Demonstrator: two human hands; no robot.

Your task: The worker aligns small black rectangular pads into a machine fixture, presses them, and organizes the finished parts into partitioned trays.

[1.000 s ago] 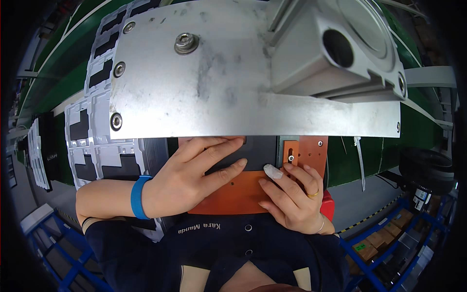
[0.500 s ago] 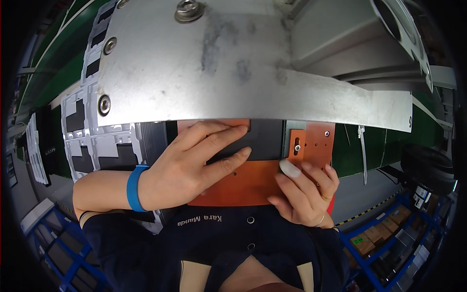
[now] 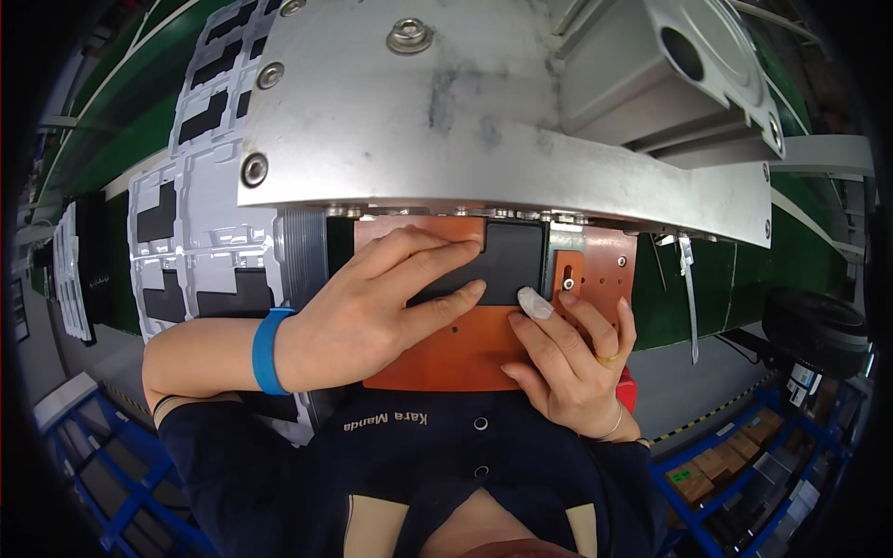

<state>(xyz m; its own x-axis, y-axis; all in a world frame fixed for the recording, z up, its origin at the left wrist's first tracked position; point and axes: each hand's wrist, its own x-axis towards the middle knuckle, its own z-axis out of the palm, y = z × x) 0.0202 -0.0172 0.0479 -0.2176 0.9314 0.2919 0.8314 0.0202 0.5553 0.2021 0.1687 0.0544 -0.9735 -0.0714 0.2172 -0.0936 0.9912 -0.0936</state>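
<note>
A flat black rectangular piece (image 3: 512, 262) lies in an orange fixture plate (image 3: 437, 349) in front of me. My left hand (image 3: 358, 302) reaches over it from the left with its fingers extended. Their tips rest by the orange block's edge, while the thumb lies on the black piece; part of the piece is hidden under this hand. At the near right corner of the piece is my right hand (image 3: 577, 367), its fingers apart and half bent. A white-wrapped fingertip touches that corner, and a small slotted orange block (image 3: 567, 272) with a screw sits just beyond.
A large silver metal machine frame (image 3: 419, 139) overhangs the fixture's far side. White trays (image 3: 228, 223) holding black pieces stand at the left on a green work surface (image 3: 721, 288). Blue racks (image 3: 121, 465) flank me, with cardboard boxes (image 3: 730, 456) on the right one.
My right hand has shifted left, bringing the wrapped fingertip onto the black piece's corner. My left hand stays over the piece. The view has tilted slightly, showing more of the fixture below the frame.
</note>
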